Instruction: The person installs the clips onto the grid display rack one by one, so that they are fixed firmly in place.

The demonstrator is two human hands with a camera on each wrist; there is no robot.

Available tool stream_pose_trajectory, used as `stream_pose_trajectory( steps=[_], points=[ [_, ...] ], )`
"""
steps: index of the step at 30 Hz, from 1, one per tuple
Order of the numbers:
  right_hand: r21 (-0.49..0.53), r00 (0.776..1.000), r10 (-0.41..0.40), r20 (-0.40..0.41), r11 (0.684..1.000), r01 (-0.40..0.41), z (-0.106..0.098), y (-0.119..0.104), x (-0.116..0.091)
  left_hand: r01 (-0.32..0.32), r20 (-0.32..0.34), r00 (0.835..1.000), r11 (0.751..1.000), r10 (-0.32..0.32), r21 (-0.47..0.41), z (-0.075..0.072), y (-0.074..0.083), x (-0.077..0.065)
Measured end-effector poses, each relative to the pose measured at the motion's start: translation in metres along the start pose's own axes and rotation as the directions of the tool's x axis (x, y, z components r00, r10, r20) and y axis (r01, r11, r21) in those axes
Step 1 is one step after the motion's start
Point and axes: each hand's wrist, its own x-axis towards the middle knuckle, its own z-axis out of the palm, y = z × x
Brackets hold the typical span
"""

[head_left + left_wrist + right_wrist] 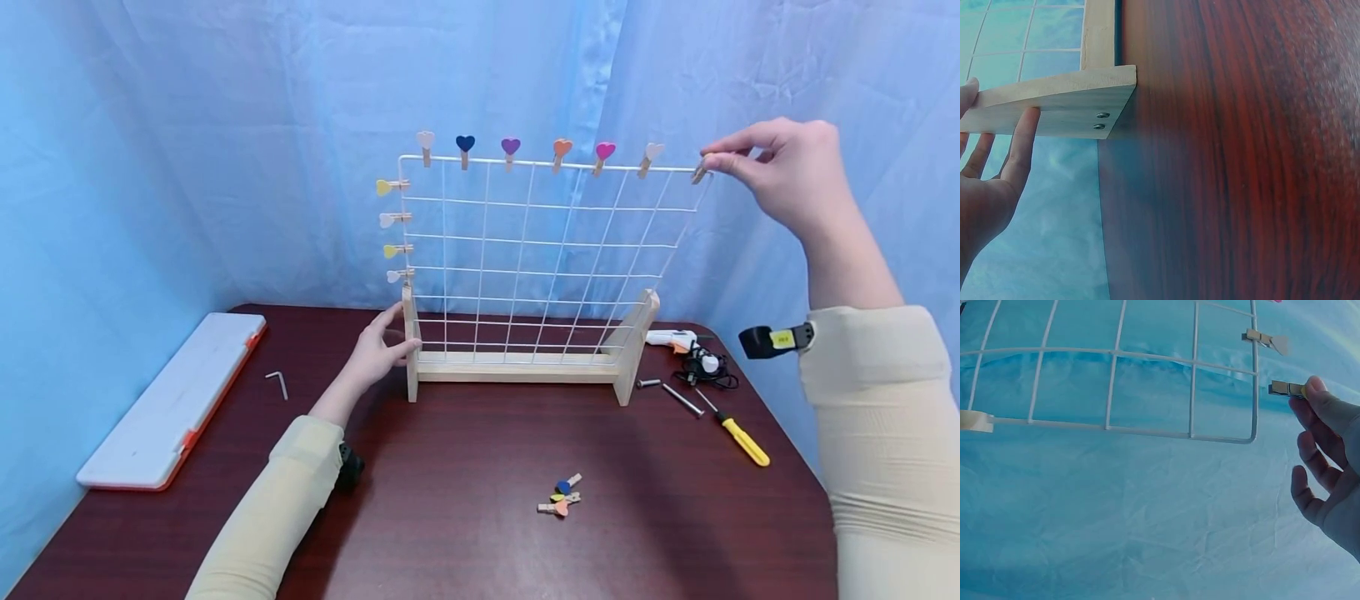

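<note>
My right hand [795, 171] pinches a small wooden clothespin [1288, 389] between thumb and forefinger, with a bit of yellow showing at the fingertips. In the right wrist view its tip is just off the top wire of a white wire grid [528, 165], near the corner. My left hand [375, 354] holds the left side board [1054, 100] of the wooden stand, thumb on one face and fingers on the other. Heart clothespins line the grid's top, among them a dark blue one [465, 143] and a purple one [511, 146]; several more, such as a yellow one [385, 187], run down its left edge.
Loose heart clothespins [561, 500] lie in a small pile at the table's front. To the right are a yellow screwdriver [742, 440], bolts [682, 400] and a white glue gun [670, 337]. An Allen key [279, 383] and a white case [176, 400] lie left.
</note>
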Motion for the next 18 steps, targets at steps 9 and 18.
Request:
stream_pose_trajectory(
  steps=[9, 18],
  points=[
    [-0.073, 0.996, 0.055, 0.071, 0.996, -0.050, 0.000, 0.005, 0.019, 0.015, 0.018, 1.000, 0.999, -0.015, -0.029, -0.002, 0.023, -0.011],
    [-0.088, 0.989, 0.073, 0.127, 0.994, -0.062, 0.007, 0.011, 0.021, 0.005, 0.015, 1.000, 1.000, -0.005, -0.005, -0.001, 0.020, -0.010]
  ],
)
